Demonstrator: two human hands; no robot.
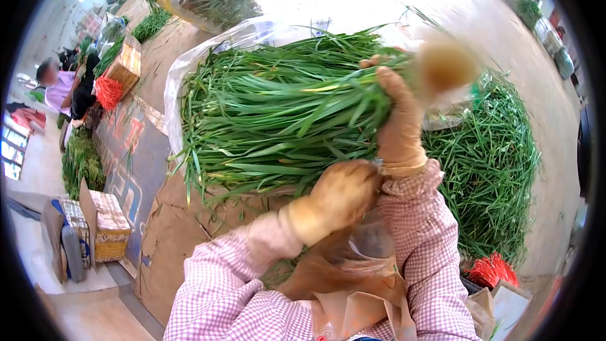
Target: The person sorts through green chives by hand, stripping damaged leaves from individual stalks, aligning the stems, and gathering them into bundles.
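A thick pile of long, flat green leaves that look like garlic chives (278, 113) lies in front of me on clear plastic sheeting (175, 107). My right hand (401, 117), in a tan glove, is closed round a bunch of these chives at the pile's right end. My left hand (347, 192), also gloved and smeared by motion, is curled beside my right wrist; what its fingers hold, if anything, is hidden. A round brownish shape (448, 66), badly blurred, shows just beyond my right hand; I cannot tell what it is.
More loose greens (486, 170) are heaped at the right, with red ties (492, 270) below them. Red strands (108, 91) and cardboard boxes (110, 224) stand at the left, near a seated person (66, 88). A plastic bag of greens (211, 0) stands behind.
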